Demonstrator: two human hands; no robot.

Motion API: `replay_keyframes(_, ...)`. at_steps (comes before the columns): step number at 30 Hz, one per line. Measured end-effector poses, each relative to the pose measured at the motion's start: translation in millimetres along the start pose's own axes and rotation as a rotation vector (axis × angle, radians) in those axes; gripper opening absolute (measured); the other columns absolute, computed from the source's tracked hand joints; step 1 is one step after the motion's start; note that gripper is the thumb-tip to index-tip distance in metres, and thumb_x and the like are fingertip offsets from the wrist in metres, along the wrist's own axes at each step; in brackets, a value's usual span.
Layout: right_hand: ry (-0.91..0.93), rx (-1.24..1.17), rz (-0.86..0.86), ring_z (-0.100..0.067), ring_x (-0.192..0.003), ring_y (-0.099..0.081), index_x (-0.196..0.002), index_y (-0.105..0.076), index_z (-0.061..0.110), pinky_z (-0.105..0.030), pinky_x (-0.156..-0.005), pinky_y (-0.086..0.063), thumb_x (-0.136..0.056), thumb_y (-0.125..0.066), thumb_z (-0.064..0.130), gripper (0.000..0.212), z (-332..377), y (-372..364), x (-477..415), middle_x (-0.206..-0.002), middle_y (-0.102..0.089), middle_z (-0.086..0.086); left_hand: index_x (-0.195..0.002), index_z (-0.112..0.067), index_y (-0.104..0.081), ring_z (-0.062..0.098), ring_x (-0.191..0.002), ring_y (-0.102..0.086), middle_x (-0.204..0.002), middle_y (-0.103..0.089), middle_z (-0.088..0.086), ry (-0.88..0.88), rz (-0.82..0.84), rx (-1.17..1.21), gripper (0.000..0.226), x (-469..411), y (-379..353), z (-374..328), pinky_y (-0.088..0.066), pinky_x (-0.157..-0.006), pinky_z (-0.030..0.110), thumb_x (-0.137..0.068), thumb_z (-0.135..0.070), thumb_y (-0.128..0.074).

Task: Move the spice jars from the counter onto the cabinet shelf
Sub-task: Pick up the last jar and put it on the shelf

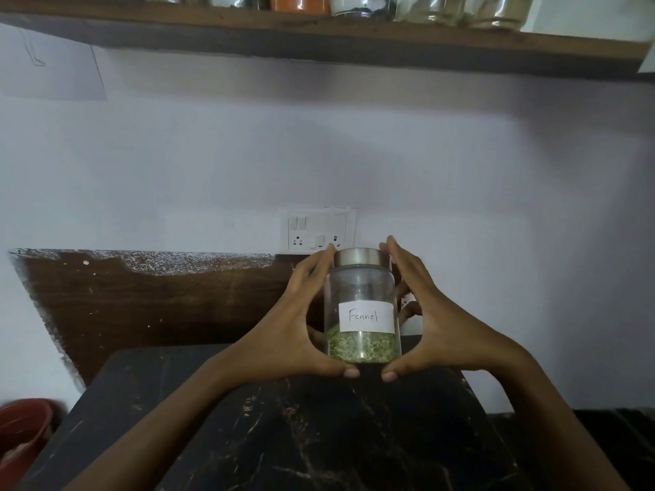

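Observation:
A clear glass jar (361,306) with a silver lid and a white label reading "Fennel" stands upright, with green seeds in its bottom third. My left hand (290,327) holds its left side and my right hand (432,324) holds its right side, thumbs curled under the base and fingers reaching up to the lid. The jar is at the far edge of the black marble counter (319,427); whether it rests on it or is lifted I cannot tell. High above runs the wooden shelf (319,44), with several jars (361,3) standing on it.
A white switch and socket plate (320,228) sits on the wall just behind the jar. A dark brown board (149,299) leans against the wall at the left. A red container (21,434) shows at the lower left edge.

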State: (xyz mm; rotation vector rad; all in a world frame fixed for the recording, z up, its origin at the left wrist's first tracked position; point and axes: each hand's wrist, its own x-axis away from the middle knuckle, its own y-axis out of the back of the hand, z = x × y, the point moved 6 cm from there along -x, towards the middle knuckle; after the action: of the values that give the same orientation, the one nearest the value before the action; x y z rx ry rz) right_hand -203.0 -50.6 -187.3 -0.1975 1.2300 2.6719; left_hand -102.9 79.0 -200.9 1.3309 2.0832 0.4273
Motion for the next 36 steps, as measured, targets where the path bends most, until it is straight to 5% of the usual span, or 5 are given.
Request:
replay_keyframes(11,0.071,0.090,-0.139,-0.002,-0.128,-0.032,-0.135,0.008,0.056,-0.025,-0.102,-0.043,-0.042,-0.083,0.052,0.131,9.7,37.6,2.4,-0.137,-0.009,0.038,-0.145,-0.040,0.010,-0.018,-0.132,-0.009,-0.150,0.007,-0.027,-0.116,0.016,-0.098,0.130,-30.6,6.2,-27.4,-0.035,-0.089,-0.002,-0.060,-0.025,-0.088)
replay_keyframes(16,0.147,0.178,-0.261,0.004,-0.122,-0.034,-0.133,0.015,0.057,-0.007,-0.087,-0.045,-0.049,-0.090,0.032,0.137,25.7,107.8,-6.1,-0.131,-0.012,0.036,-0.147,-0.035,0.008,0.001,-0.140,-0.011,-0.148,0.005,-0.028,-0.338,-0.033,-0.251,0.128,-84.6,28.3,-86.1,-0.043,-0.096,0.012,-0.061,-0.031,-0.087)
replay_keyframes(29,0.310,0.564,-0.639,-0.003,-0.110,-0.043,-0.147,0.008,0.032,-0.014,-0.083,-0.046,-0.047,-0.092,0.024,0.141,68.9,310.6,-24.9,-0.146,-0.010,0.015,-0.147,-0.018,0.018,0.013,-0.136,-0.028,-0.155,0.023,-0.008,-0.673,-0.314,-0.801,0.133,-240.1,61.6,-232.3,-0.044,-0.092,0.025,-0.064,-0.041,-0.083)
replay_keyframes(33,0.331,0.635,-0.757,-0.015,-0.115,-0.043,-0.148,0.008,0.027,-0.022,-0.077,-0.053,-0.048,-0.091,0.016,0.141,63.4,352.5,-31.3,-0.146,-0.009,0.008,-0.145,-0.016,0.023,0.020,-0.144,0.015,-0.153,0.029,0.001,-0.522,-0.453,-0.978,0.120,-282.1,74.5,-230.7,-0.004,-0.117,0.044,-0.075,-0.060,-0.064)
replay_keyframes(36,0.307,0.651,-0.790,-0.018,-0.106,-0.048,-0.148,0.006,0.025,-0.037,-0.081,-0.056,-0.047,-0.091,0.011,0.140,48.6,376.3,-37.2,-0.146,-0.009,0.006,-0.146,-0.018,0.018,0.028,-0.137,0.030,-0.153,0.029,0.008,-0.335,-0.639,-1.191,0.101,-303.8,91.7,-199.4,0.010,-0.111,0.058,-0.082,-0.072,-0.037)
